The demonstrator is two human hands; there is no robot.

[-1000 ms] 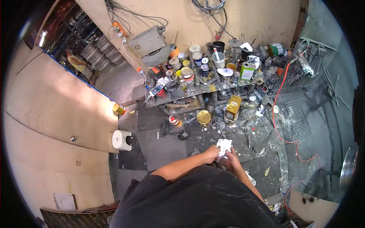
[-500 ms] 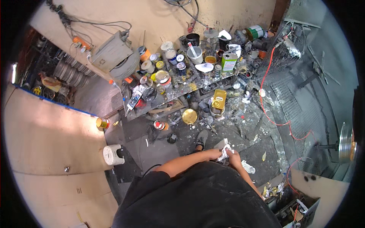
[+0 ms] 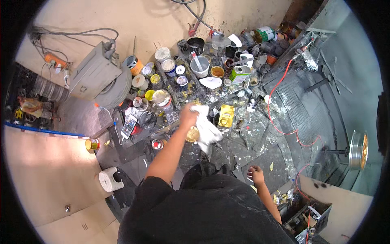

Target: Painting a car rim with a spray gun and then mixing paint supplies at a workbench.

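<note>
My left hand (image 3: 187, 115) is closed on the top of a white cloth (image 3: 206, 128), with the arm stretched out toward the crowded bench. The cloth hangs down, blurred by motion, and partly covers a round gold lid (image 3: 192, 134) on the floor. Beside the cloth lies a rectangular gold tin (image 3: 226, 116). Low on the right, close to my body, my right hand (image 3: 256, 175) has loosely bent fingers set apart. Nothing shows in its grip; a bit of white shows behind its fingers.
Paint cans, a white mixing cup (image 3: 200, 67) and a green can (image 3: 240, 74) crowd the bench. A phone (image 3: 129, 126) lies at its left end. A white stool (image 3: 110, 179) stands left. On the right are a red hose (image 3: 271, 116), a wheel rim (image 3: 358, 150) and a scrap bin (image 3: 315, 217).
My hands were together on the white cloth near my body. The left has moved up and forward with it; the right has let go and moved slightly down and right. The view has shifted.
</note>
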